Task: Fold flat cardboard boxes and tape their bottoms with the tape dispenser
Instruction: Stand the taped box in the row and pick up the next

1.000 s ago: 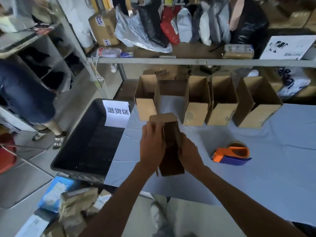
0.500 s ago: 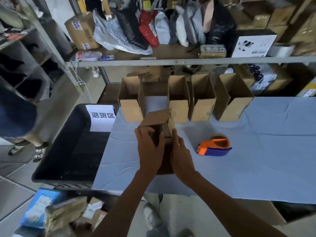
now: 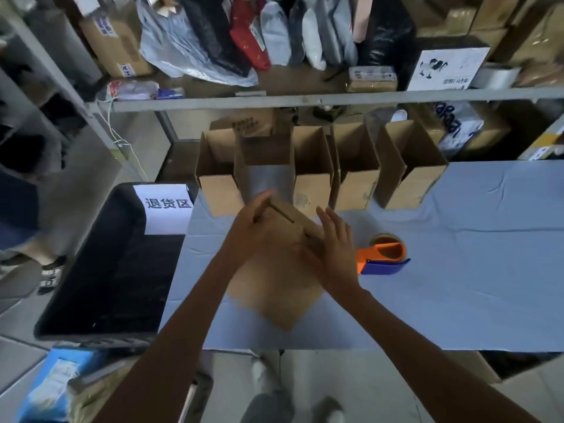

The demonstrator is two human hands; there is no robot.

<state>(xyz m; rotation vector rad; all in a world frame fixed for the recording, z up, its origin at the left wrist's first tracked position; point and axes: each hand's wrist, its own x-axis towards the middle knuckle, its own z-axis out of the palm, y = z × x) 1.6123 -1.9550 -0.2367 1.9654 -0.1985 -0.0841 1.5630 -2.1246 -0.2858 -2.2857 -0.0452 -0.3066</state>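
Flaps are down now: the box (image 3: 274, 285), open a second ago, sits closed on the near bench (image 3: 457, 239). The right hand (image 3: 335, 248) lies flat against it, grip apart, while the left hand (image 3: 253, 227) covers the flaps, its grip unclear. The dispenser (image 3: 383, 257) waits just right, so taping looks next.
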